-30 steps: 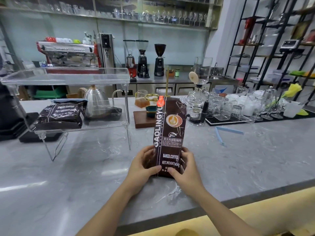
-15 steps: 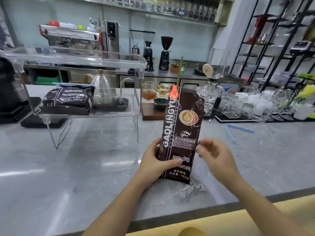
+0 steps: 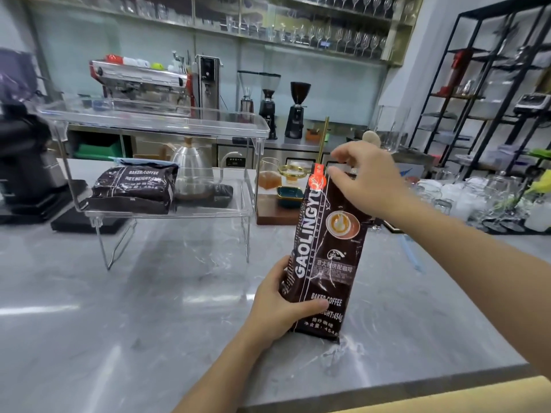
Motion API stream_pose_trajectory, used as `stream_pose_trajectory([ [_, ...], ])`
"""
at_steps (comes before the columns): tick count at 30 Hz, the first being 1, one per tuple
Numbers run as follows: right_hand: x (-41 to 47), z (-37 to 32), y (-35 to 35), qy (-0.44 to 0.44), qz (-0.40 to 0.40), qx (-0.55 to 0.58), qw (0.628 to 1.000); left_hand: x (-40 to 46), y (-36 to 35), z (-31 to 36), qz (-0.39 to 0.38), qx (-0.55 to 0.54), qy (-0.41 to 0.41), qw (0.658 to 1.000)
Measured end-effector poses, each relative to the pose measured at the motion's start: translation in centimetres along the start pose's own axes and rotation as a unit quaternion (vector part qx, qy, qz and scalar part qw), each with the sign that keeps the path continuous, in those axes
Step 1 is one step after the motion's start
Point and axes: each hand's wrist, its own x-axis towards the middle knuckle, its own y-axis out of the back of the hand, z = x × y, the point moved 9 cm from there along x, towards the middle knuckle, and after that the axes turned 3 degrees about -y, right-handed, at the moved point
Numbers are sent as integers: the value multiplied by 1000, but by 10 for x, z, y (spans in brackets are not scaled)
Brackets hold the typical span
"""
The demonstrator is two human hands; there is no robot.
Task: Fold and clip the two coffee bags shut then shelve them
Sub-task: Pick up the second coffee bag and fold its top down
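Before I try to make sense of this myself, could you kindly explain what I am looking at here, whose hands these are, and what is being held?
There is no machine here: a person wears a wide-angle camera on the head, so this one picture looks forward and down at that person's own two bare hands.

The left hand grips the lower part of a tall dark coffee bag that stands upright on the grey counter. The right hand is at the bag's top edge, apparently pinching it, probably to begin folding it.

On the counter stands a clear plastic shelf. A second coffee bag lies on its lower level, and a blue strip runs along that bag's far edge, perhaps its clip. A pale blue clip lies on the counter to the right.

Behind are a kettle, glassware and coffee machines.
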Motion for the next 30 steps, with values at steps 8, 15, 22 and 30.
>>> stream_pose_trajectory([
  [8,19,3,-20,-30,-101,-34,994,-2,0,3,-2,9,-8,1000],
  [15,24,8,-16,-56,-139,-8,989,-1,0,5,-2,6,-12,1000],
  [22,22,-1,-16,-87,-206,48,973,-3,-1,8,-5,7,-20,1000],
  [30,18,-7,-21,-105,-242,58,963,-4,-4,12,-17,4,-28,999],
])
